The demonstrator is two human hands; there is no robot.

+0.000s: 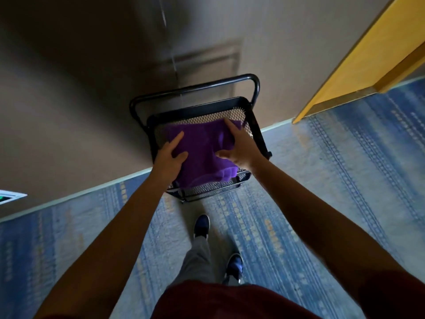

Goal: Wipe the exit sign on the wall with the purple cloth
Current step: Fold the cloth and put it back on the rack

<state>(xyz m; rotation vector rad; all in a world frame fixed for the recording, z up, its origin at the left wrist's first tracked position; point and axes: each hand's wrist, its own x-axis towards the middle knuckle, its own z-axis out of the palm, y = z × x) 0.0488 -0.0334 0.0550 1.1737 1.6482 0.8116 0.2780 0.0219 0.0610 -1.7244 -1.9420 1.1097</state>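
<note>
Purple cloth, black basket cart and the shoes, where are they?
purple cloth (pixel 202 153): head view, middle of the fabric between the hands.
black mesh cart (pixel 250 79): head view, top handle bar.
shoes (pixel 202 225): head view, top of the farther dark blue shoe.

Dim corridor, plain beige-brown wall (pixel 69 111) with a faint recessed panel outline, pale skirting strip (pixel 76 196) along its base, blue patterned carpet (pixel 333 180) with tan flecks, yellow wooden door frame (pixel 358 65) at upper right, black mesh cart (pixel 207 107) standing against the wall
</note>
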